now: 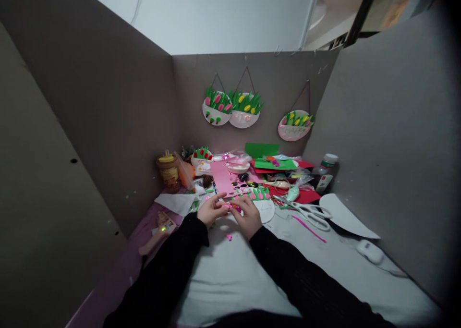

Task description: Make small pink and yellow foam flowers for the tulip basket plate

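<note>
My left hand point(210, 212) and my right hand point(249, 217) meet above the front of the clutter, fingertips pinched together. Between them is a small bright pink piece point(226, 205); its material is too small to tell. Just below, another little pink lump point(229, 237) lies on the pale cloth point(234, 275). Behind my right hand rests a white paper plate point(267, 212) decorated with green leaves and pink tulip shapes, partly covered by the hand. A pink sheet point(221, 174) with dark cut-out-looking spots lies beyond my fingers.
White-handled scissors point(311, 215) and a pink pipe cleaner point(309, 229) lie to the right. A hot glue gun point(158, 234) is at left, near a brown cup point(168, 173). A bottle point(326, 172) stands at back right. Grey panels point(389, 140) enclose the table; decorated plates point(245, 119) hang behind.
</note>
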The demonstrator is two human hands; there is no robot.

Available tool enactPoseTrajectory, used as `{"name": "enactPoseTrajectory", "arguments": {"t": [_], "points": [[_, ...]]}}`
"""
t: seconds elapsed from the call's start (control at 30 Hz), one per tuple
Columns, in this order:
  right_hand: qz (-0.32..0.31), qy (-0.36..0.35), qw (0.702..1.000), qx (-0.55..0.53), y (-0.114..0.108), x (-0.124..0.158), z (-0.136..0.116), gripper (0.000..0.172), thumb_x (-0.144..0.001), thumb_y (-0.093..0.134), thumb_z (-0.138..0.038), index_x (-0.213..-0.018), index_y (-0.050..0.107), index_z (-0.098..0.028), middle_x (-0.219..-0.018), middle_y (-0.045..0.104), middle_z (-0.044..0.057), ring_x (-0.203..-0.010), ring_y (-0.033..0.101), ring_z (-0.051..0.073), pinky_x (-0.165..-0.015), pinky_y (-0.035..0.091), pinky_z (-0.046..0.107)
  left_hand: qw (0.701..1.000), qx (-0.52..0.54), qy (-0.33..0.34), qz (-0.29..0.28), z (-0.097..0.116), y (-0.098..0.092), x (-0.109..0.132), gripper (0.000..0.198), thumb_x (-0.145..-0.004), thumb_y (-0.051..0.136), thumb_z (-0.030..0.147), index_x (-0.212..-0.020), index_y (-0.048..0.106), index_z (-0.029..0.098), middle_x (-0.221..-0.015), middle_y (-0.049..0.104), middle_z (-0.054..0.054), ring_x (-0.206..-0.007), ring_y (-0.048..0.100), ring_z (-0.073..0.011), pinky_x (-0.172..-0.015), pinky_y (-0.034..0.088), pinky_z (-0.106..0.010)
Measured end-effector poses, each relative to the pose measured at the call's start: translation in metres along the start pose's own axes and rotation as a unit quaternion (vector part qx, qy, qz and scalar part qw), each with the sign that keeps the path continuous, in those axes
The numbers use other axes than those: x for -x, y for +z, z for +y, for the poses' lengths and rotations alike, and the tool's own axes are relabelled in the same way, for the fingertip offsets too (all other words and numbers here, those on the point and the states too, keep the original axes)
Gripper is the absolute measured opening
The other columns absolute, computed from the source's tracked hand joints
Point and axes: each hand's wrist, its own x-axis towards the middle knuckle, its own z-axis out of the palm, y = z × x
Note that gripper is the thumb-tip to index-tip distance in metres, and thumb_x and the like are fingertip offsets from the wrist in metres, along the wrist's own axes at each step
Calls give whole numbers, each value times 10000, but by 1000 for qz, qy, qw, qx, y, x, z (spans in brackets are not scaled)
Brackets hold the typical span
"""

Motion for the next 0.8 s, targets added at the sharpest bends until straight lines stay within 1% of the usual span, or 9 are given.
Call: {"name": "enactPoseTrajectory", "arguments": {"t": [0.13, 0.23, 0.33, 0.4, 0.47, 0.57, 0.63, 0.73, 0.8], "points": [[-17, -9, 1000, -2, 0, -1, -1, 142, -800, 567, -200, -908, 658, -219, -788, 515, 30, -757, 519, 156, -699, 466, 304, 1000, -20, -2, -14, 2, 3, 3, 770, -529, 784, 270, -1192, 438, 82, -693, 605, -6, -598, 540, -77, -624, 418, -229], [-13, 6, 1000, -20, -2, -2, -4, 83, -802, 562, -210, -824, 641, -198, -782, 505, 29, -739, 510, 153, -664, 454, 290, 1000, -13, 20, 1, 6, 6, 4, 668, -564, 761, 262, -1142, 464, 110, -702, 595, -1, -614, 554, -91, -621, 434, -239], [-4, 21, 999, -48, -4, -2, -4, 68, -811, 539, -223, -815, 597, -188, -810, 514, 34, -719, 500, 147, -612, 437, 271, 999, 16, 18, 45, 11, 5, 4, 540, -591, 726, 221, -1071, 493, 138, -732, 578, -4, -649, 568, -108, -616, 448, -248], [1, 21, 998, -59, -5, -2, -3, 60, -810, 543, -235, -820, 578, -188, -812, 521, 34, -718, 494, 148, -609, 429, 270, 995, 37, 2, 87, 14, 3, 3, 440, -604, 698, 203, -1004, 525, 140, -689, 538, 16, -602, 536, -85, -577, 435, -225], [1, 16, 998, -61, -4, -1, -2, 71, -794, 574, -258, -811, 571, -189, -798, 520, 29, -705, 484, 147, -614, 422, 271, 993, 54, -10, 105, 16, 2, 2, 338, -637, 671, 246, -935, 551, 137, -624, 477, 39, -529, 471, -55, -516, 396, -194], [-3, 17, 998, -60, -3, -1, -2, 109, -762, 621, -284, -766, 563, -193, -759, 504, 12, -650, 455, 134, -599, 411, 266, 996, 53, -19, 63, 15, 3, 3, 285, -673, 656, 340, -851, 568, 136, -564, 406, 57, -458, 375, -31, -442, 306, -164], [-4, 20, 998, -55, -2, -1, -2, 117, -748, 636, -281, -734, 557, -197, -727, 494, 3, -625, 441, 131, -592, 409, 266, 998, 41, -20, 33, 13, 4, 4, 297, -646, 690, 340, -824, 574, 133, -544, 395, 61, -441, 347, -27, -424, 267, -163], [-12, 13, 998, -57, -3, -1, -3, 44, -787, 585, -246, -782, 582, -202, -757, 532, 19, -674, 482, 148, -629, 429, 280, 999, 42, -29, 15, 11, 5, 5, 310, -617, 720, 298, -835, 578, 131, -554, 427, 49, -462, 387, -40, -439, 285, -170], [-25, 0, 998, -64, -4, -1, -4, 106, -840, 500, -225, -865, 601, -207, -824, 569, 40, -767, 525, 165, -696, 443, 300, 998, 56, -34, 16, 11, 4, 5, 308, -619, 718, 274, -849, 573, 128, -608, 476, 27, -498, 436, -51, -460, 317, -175]]}}
